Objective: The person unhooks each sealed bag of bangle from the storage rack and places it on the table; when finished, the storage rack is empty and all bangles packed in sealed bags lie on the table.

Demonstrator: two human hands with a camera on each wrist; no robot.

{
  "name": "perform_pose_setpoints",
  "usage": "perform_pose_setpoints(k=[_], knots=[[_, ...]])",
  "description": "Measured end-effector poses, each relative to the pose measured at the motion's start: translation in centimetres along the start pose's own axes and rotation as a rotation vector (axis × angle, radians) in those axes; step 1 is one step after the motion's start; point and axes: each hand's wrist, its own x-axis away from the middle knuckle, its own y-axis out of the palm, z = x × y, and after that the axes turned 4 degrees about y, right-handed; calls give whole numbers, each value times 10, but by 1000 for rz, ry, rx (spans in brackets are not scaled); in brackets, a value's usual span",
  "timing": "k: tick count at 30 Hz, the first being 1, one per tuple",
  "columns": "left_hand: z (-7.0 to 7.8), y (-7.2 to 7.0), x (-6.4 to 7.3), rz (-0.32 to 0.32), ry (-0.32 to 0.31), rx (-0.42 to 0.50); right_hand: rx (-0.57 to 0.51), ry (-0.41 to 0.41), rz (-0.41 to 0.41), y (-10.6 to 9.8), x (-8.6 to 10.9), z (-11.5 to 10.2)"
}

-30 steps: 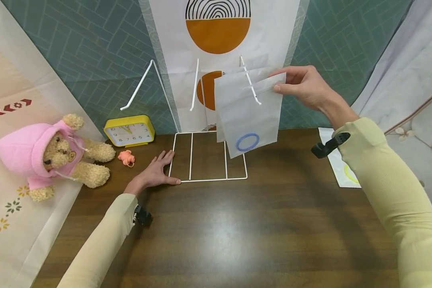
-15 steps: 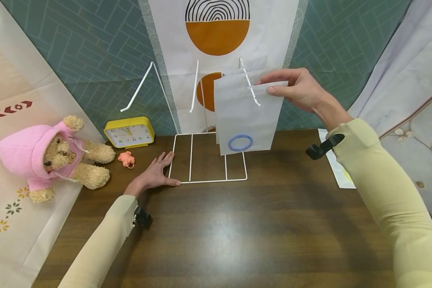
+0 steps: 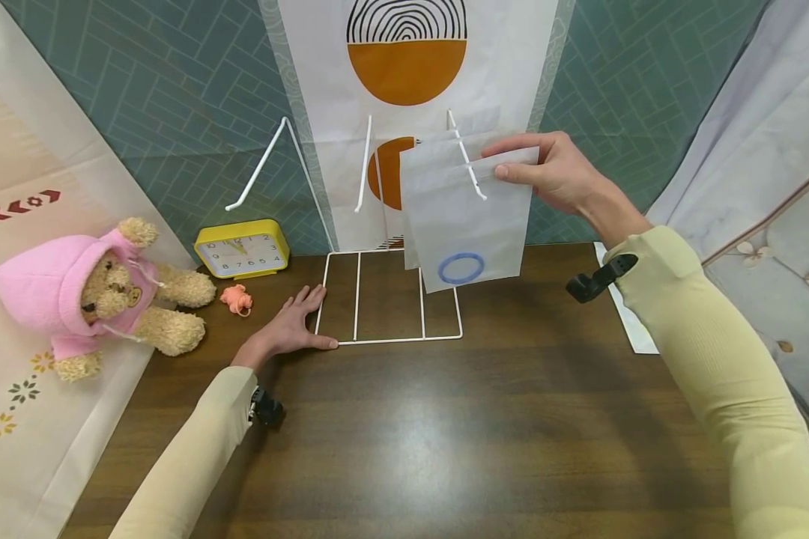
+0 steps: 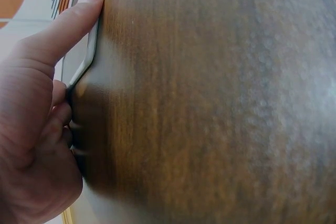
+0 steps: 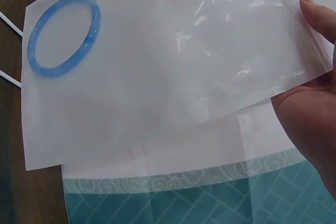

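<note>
My right hand (image 3: 558, 171) pinches the upper right corner of a clear plastic zip bag (image 3: 472, 217) between thumb and fingers. Inside, near its lower edge, lies a blue bangle (image 5: 64, 35). A white hook (image 3: 473, 174) of the wire rack shows across the bag's upper part, its tip in front; whether it passes through a hole I cannot tell. Another pale bag (image 3: 410, 243) partly shows behind. My left hand (image 3: 290, 322) rests, fingers spread, on the front left corner of the rack's white wire base (image 3: 391, 342); its thumb (image 4: 79, 17) lies along the front wire.
Two other hooks, a left hook (image 3: 259, 165) and a middle hook (image 3: 364, 165), stand out. At left are a yellow clock (image 3: 243, 247), a small coral-coloured item (image 3: 237, 299) and a teddy bear (image 3: 108, 284) in pink. A white packet (image 3: 637, 326) lies partly behind my right sleeve.
My right hand has shifted left and slightly down, taking the bag's top edge along the hook. The bag has swung a little. My left hand has stayed on the rack base.
</note>
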Motion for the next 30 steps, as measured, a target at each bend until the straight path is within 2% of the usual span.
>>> perform_pose_setpoints(k=[9,30], knots=[[-2,1,-1,5,7,-2,17,11,-4,1,1,-1],[2,0,0,4,1,6,36,2,57,4,11,-4]])
